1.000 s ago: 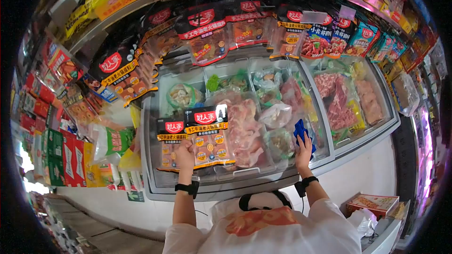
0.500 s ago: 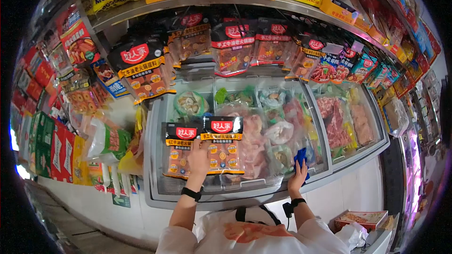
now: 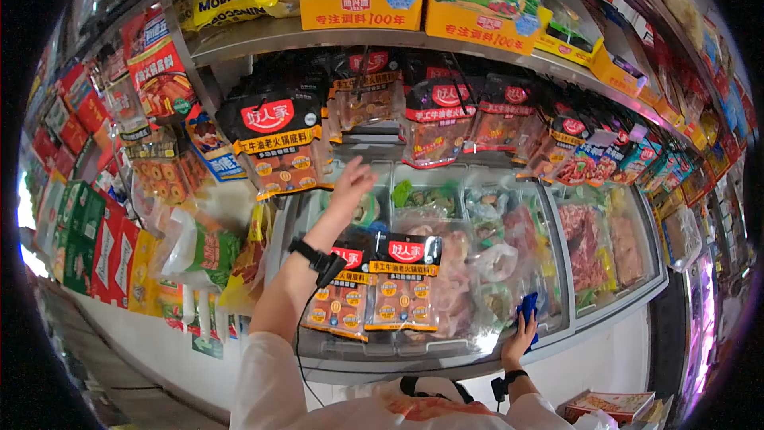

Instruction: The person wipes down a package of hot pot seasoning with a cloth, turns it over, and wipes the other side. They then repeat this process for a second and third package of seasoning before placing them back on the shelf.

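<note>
My left hand is raised over the glass lid of the chest freezer, its fingers apart and holding nothing. It is just below the hanging black-and-orange hotpot seasoning packets. Two similar packets lie side by side on the glass: the right one shows whole, while my left forearm partly covers the left one. My right hand rests near the freezer's front edge, gripping a crumpled blue cloth.
Under the glass of the freezer are bagged meats and greens. Above the hanging packets runs a metal shelf with yellow boxes and bags. Bagged goods hang at left; a carton stands low at right.
My left hand has let go of the packets on the glass and moved up toward the hanging ones. My right hand keeps the blue cloth by the front edge. The view has shifted.
</note>
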`<state>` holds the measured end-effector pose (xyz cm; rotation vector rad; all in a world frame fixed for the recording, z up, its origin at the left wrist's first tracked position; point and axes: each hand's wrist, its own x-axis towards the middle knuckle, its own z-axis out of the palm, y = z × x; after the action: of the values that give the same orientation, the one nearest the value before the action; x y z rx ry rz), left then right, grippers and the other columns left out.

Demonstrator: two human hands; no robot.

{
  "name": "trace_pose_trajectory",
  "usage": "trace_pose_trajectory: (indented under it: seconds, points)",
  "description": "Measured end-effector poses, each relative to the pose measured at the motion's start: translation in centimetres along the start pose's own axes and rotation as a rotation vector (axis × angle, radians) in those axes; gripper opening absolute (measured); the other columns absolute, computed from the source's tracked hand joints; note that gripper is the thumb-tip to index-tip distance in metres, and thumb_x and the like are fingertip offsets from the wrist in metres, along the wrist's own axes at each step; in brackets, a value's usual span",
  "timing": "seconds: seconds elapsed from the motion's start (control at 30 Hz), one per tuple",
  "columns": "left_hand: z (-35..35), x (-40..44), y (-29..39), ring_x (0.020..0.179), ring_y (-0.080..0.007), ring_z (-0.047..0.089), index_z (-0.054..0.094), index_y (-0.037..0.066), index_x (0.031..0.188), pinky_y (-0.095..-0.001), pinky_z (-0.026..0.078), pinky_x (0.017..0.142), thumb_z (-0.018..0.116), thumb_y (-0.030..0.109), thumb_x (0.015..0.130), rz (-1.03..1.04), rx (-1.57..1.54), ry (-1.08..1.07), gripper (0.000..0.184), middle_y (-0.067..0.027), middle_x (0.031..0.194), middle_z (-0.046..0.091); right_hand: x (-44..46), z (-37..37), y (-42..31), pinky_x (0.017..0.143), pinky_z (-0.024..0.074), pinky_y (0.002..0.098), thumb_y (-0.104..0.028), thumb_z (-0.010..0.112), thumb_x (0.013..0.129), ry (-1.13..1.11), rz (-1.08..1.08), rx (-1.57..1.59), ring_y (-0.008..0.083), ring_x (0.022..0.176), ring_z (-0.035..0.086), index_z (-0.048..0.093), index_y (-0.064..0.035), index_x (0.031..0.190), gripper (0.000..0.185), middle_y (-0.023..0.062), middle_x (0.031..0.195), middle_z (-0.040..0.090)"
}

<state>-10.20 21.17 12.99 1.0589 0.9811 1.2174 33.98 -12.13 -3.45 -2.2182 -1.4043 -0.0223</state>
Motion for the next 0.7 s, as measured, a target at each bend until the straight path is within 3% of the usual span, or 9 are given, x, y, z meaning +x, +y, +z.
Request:
trace_pose_trajectory:
  seconds: [0.03, 0.07, 0.17, 0.23, 0.33, 0.43, 0.57, 0.6, 0.7]
  points:
    - [0.1, 1.8, 0.1, 0.126, -0.0202, 0.049, 0.027, 0.002, 0.147, -0.0359, 0.042, 0.104, 0.063, 0.016, 0.092, 0.013, -0.007, 0.078, 0.067, -0.0130, 0.151, 0.032, 0.1, 0.0, 0.1, 0.112, 0.0264, 0.0503, 0.011, 0.048, 0.072, -0.015, 0.018, -0.007, 0.0429, 0.134, 0.033, 0.055, -0.0135, 0.131, 0.064, 0.0125, 0.149, 0.037]
    - [0.3, 3.5, 0.1, 0.129, -0.0199, 0.045, 0.022, 0.003, 0.147, -0.0373, 0.033, 0.111, 0.063, 0.013, 0.091, 0.002, -0.109, 0.131, 0.070, -0.0131, 0.145, 0.038, 0.1, 0.1, 0.1, 0.112, 0.0269, 0.0504, 0.009, 0.048, 0.075, 0.000, 0.001, -0.006, 0.0429, 0.134, 0.033, 0.055, -0.0142, 0.131, 0.062, 0.0121, 0.149, 0.038]
    - [-0.4, 10.1, -3.3, 0.126, -0.0201, 0.044, 0.031, 0.002, 0.144, -0.0343, 0.033, 0.107, 0.077, 0.010, 0.078, -0.019, -0.511, 0.334, 0.081, -0.0092, 0.140, 0.044, 0.2, 0.2, 0.1, 0.112, 0.0276, 0.0503, 0.005, 0.050, 0.077, -0.023, 0.026, -0.058, 0.0424, 0.134, 0.033, 0.055, -0.0143, 0.132, 0.059, 0.0114, 0.149, 0.037]
    - [-2.1, 14.6, -5.0, 0.127, -0.0151, 0.041, 0.038, 0.003, 0.139, -0.0321, 0.030, 0.107, 0.078, 0.007, 0.076, -0.016, -0.589, 0.290, 0.075, -0.0038, 0.135, 0.047, 0.5, 0.3, -0.8, 0.111, 0.0275, 0.0490, 0.015, 0.043, 0.071, 0.005, 0.005, -0.035, 0.0426, 0.131, 0.036, 0.056, -0.0093, 0.127, 0.063, 0.0169, 0.146, 0.039]
    - [-2.1, 18.0, -5.5, 0.120, -0.0107, 0.043, 0.052, 0.007, 0.124, -0.0314, 0.033, 0.103, 0.076, 0.006, 0.078, -0.127, -0.691, 0.350, 0.052, 0.0004, 0.125, 0.051, 0.5, 0.2, -0.6, 0.111, 0.0278, 0.0486, 0.017, 0.043, 0.072, 0.027, 0.001, -0.049, 0.0418, 0.131, 0.037, 0.056, -0.0082, 0.127, 0.062, 0.0182, 0.145, 0.039]
    - [-2.1, 19.7, -5.5, 0.096, -0.0103, 0.049, 0.063, 0.012, 0.103, -0.0314, 0.036, 0.096, 0.075, 0.007, 0.080, -0.121, -0.906, 0.481, 0.026, 0.0012, 0.105, 0.058, 0.4, -0.2, -1.1, 0.111, 0.0268, 0.0479, 0.018, 0.042, 0.072, 0.003, 0.030, -0.013, 0.0415, 0.132, 0.036, 0.055, -0.0083, 0.128, 0.063, 0.0182, 0.146, 0.039]
    - [-1.6, 19.3, -5.4, 0.087, -0.0090, 0.048, 0.063, 0.014, 0.105, -0.0293, 0.037, 0.092, 0.076, 0.012, 0.081, -0.102, -0.934, 0.440, 0.028, 0.0055, 0.094, 0.058, 0.4, -0.9, -1.9, 0.112, 0.0257, 0.0473, 0.018, 0.041, 0.071, -0.029, 0.058, -0.017, 0.0412, 0.134, 0.034, 0.054, -0.0085, 0.129, 0.065, 0.0180, 0.146, 0.038]
    - [-1.3, 18.5, -4.9, 0.075, -0.0107, 0.043, 0.060, 0.010, 0.112, -0.0292, 0.038, 0.095, 0.075, 0.015, 0.084, -0.106, -0.925, 0.432, 0.033, 0.0020, 0.090, 0.048, 0.4, -0.7, -1.7, 0.112, 0.0253, 0.0476, 0.019, 0.041, 0.071, -0.029, 0.060, 0.001, 0.0412, 0.134, 0.033, 0.054, -0.0085, 0.129, 0.066, 0.0177, 0.146, 0.038]
    - [-0.3, 16.4, -3.8, 0.079, -0.0116, 0.047, 0.059, 0.011, 0.113, -0.0274, 0.037, 0.098, 0.076, 0.017, 0.084, -0.105, -0.827, 0.486, 0.035, 0.0029, 0.086, 0.050, 0.5, -0.7, -1.7, 0.113, 0.0249, 0.0480, 0.019, 0.042, 0.070, -0.028, 0.067, 0.003, 0.0412, 0.135, 0.033, 0.054, -0.0084, 0.130, 0.067, 0.0172, 0.147, 0.038]
